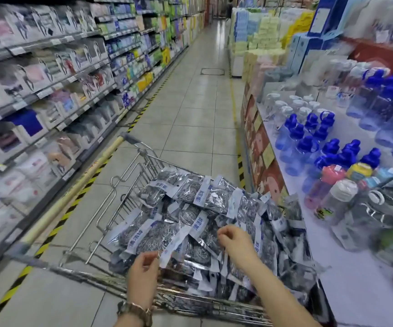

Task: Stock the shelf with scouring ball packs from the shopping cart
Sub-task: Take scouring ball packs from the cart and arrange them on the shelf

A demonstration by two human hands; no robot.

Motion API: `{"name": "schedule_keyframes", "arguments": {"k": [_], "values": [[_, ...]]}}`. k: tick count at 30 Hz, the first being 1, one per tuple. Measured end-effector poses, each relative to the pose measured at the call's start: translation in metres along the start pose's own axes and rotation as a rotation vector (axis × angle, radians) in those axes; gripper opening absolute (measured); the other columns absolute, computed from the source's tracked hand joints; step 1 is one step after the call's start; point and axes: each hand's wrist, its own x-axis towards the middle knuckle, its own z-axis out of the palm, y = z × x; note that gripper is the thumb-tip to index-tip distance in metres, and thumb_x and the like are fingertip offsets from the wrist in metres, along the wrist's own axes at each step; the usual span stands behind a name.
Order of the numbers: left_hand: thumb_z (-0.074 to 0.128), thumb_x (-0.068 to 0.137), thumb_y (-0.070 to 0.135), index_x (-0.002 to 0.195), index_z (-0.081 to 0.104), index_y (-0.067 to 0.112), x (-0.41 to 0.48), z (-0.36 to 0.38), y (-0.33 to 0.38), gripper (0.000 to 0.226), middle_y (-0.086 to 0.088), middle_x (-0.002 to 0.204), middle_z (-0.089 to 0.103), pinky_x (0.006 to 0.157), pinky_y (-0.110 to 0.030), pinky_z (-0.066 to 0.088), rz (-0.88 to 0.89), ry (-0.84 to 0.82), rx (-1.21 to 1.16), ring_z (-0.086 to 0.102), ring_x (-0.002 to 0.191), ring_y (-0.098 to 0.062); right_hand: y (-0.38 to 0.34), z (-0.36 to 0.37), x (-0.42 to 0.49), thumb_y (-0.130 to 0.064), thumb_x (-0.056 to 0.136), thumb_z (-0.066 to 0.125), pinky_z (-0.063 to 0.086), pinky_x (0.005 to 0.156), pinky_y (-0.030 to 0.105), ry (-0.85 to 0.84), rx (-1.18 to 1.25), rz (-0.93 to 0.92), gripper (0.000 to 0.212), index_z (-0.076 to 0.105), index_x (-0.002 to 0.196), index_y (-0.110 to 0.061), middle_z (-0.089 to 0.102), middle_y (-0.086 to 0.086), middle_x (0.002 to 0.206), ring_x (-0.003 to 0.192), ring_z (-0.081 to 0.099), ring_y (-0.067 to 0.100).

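**Light, Crinkly Packs, Best Held by the Paper Top**

The big silver wire shopping cart stands in the shop aisle, close beside a white shelf of blue-capped bottles. The cart is full to the top with a heap of scouring ball packs. Each one is a shiny see-through bag with a round ball of silver wire inside and a white paper strip with blue writing.

These packs look very light. The bag looks thin, slick and crinkly, so it may slide off the heap or slip from fingers. The ball inside looks springy and should not break. The best place to hold is probably the flat paper strip, or right around the ball.

One pack lies on the near side of the heap, just in front of the left grip. The left grip pinches the end of that pack's strip, and the pack reaches away from it. The right grip hangs over the middle packs with its fingers curled. I cannot tell if it holds one.
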Motion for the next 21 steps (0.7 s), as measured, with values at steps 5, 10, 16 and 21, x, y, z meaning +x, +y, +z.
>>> {"name": "schedule_keyframes", "arguments": {"k": [5,10,16,21], "values": [[0.062,0.086,0.011,0.099,0.056,0.008,0.035,-0.001,-0.007,0.015,-0.009,0.087,0.064,0.066,-0.035,0.05,-0.184,0.169,-0.225,0.055,0.066,-0.021,-0.028,0.01,0.055,-0.014,0.095,0.051,0.034,0.047,0.014,0.015,-0.028,-0.041,0.014,0.062,0.103,-0.017,0.062,-0.004,0.093,0.055,0.045,0.005],[0.068,0.082,0.014,0.117,0.045,0.01,0.064,0.003,-0.004,0.042,-0.017,0.096,0.059,0.062,-0.039,0.055,-0.404,0.248,-0.482,0.056,0.062,-0.025,-0.053,0.025,0.111,-0.011,0.093,0.053,0.042,0.073,0.015,0.006,-0.108,-0.05,0.023,0.06,0.115,-0.011,0.062,0.002,0.112,0.086,0.056,0.009],[0.073,0.077,0.021,0.126,0.047,0.007,0.086,0.004,-0.011,0.057,-0.014,0.095,0.062,0.045,-0.03,0.052,-0.514,0.289,-0.519,0.059,0.058,-0.024,-0.053,0.032,0.167,-0.015,0.088,0.062,0.041,0.094,0.033,0.04,-0.256,-0.015,0.039,0.055,0.126,-0.014,0.053,0.007,0.132,0.116,0.053,0.022],[0.078,0.065,0.044,0.108,0.052,0.014,0.094,0.002,-0.008,0.059,-0.009,0.102,0.06,0.084,-0.052,0.051,-0.641,0.21,-0.452,0.06,0.088,-0.031,-0.038,0.029,0.199,-0.039,0.082,0.07,0.044,0.097,0.042,0.025,-0.522,-0.014,0.063,0.045,0.136,-0.016,0.044,0.009,0.135,0.117,0.05,0.026]]}}
